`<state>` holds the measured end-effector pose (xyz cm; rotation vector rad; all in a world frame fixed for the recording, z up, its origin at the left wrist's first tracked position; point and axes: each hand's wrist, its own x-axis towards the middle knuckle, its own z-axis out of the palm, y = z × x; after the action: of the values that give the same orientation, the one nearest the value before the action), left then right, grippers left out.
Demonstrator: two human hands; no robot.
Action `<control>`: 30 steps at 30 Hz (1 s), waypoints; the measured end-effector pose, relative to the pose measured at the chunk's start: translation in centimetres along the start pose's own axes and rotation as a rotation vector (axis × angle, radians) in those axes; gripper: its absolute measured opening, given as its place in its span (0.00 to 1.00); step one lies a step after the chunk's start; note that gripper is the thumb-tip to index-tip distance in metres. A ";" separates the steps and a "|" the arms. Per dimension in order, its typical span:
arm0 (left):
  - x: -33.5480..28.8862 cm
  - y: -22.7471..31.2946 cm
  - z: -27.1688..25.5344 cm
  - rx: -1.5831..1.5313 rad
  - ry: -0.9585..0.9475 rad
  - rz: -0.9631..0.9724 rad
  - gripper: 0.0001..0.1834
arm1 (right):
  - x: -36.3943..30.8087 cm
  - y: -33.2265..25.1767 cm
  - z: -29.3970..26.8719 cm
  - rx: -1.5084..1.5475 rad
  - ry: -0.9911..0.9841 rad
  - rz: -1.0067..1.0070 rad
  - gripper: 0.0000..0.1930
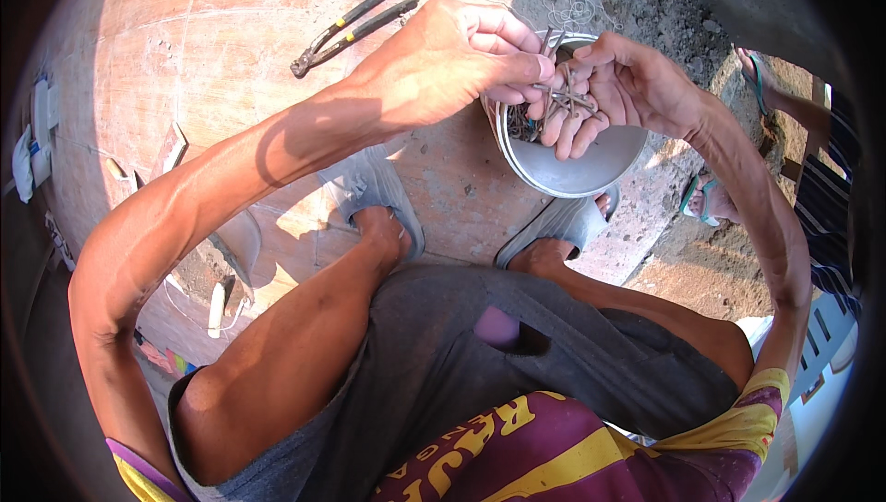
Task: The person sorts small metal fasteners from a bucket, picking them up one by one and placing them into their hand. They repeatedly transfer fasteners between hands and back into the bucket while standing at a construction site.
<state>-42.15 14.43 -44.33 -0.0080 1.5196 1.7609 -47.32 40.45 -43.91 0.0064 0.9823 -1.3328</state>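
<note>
Over a round white bucket (591, 168), my right hand (637, 87) is cupped palm up, with several dark nails (565, 102) lying across its palm and fingers. Reaching in from the left, my left hand (484, 54) is closed in a pinch at these nails, its thumb and fingertips on their ends. One nail stands up behind the left fingertips. Which nails the left fingers grip is partly hidden. More small metal pieces show inside the bucket, below the hands.
Black-handled pincers (351, 27) lie on the board floor, left of the bucket. Thin wire (572, 11) is coiled beyond it. A tool with a pale handle (218, 308) lies by my leg. Another person's sandaled foot (711, 199) is at the right, near sand and rubble.
</note>
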 end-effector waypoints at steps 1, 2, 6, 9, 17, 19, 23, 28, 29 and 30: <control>0.0 0.2 0.0 0.017 0.010 0.005 0.19 | 0.0 0.0 0.0 0.004 0.015 -0.002 0.33; 0.0 0.4 0.0 0.041 0.023 0.002 0.19 | 0.0 0.0 0.1 0.007 0.030 -0.005 0.33; -0.1 0.9 0.1 0.135 0.081 0.040 0.20 | 0.3 -0.2 0.6 0.002 0.032 -0.031 0.33; 0.1 0.6 0.1 0.198 0.118 0.102 0.19 | 0.5 -0.3 0.7 -0.009 0.004 -0.040 0.33; 0.6 0.8 1.3 0.405 0.266 0.159 0.15 | 0.5 -0.4 1.2 0.057 0.088 -0.031 0.33; 0.7 0.9 1.4 0.467 0.291 0.173 0.14 | 1.0 0.2 0.9 0.085 0.093 -0.039 0.33; 1.0 1.1 1.6 0.550 0.293 0.242 0.13 | 1.2 0.7 0.6 0.135 0.094 -0.039 0.33; 1.5 0.8 1.0 0.529 0.269 0.227 0.13 | 0.8 0.7 0.6 0.097 0.081 -0.046 0.30; 1.5 0.7 0.9 0.499 0.254 0.188 0.14 | 0.7 0.6 0.7 0.088 0.086 -0.042 0.29; 1.6 0.7 0.8 0.469 0.240 0.149 0.14 | 0.4 0.5 0.9 0.047 0.120 -0.041 0.29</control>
<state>-43.25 16.02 -44.28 0.1363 2.1272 1.5140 -46.44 39.80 -43.80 0.1031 1.0567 -1.4057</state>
